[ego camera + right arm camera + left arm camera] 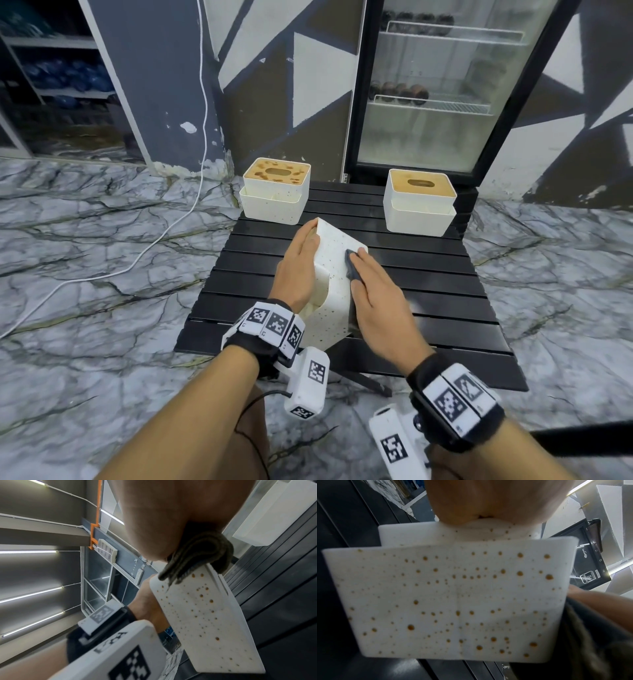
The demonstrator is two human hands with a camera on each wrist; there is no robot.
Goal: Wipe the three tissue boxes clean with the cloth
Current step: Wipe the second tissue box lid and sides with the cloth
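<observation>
Marble-patterned grey floor (102,240) surrounds the work area; a wall painted in grey, white and brown triangles (291,85) stands behind, with a tall black glass-door fridge (445,85) against it and a white cable (202,102) running down the wall and across the floor on the left. Low black slatted table (428,291) sits in front of the fridge; its right half and near edge lie open, floor on both sides. Two white plastic tissue boxes with wooden slotted lids stand upright at the far edge, well apart: the far-left box (274,198) with a brown-stained lid at the left corner, the far-right box (419,202) near the right corner. A third white tissue box speckled with brown spots (334,274) is tipped on its side at the table's middle, between the hands, its near end reaching towards the near edge. Left hand (298,267) lies flat against the box's left face, fingers straight and together. Right hand (376,305) lies on the right face, fingers straight and together, pressing a folded dark grey cloth (352,267) against the box; the right wrist view shows the cloth bunched under the palm at the box's edge. Brown spots cover the faces seen by both wrist views.
</observation>
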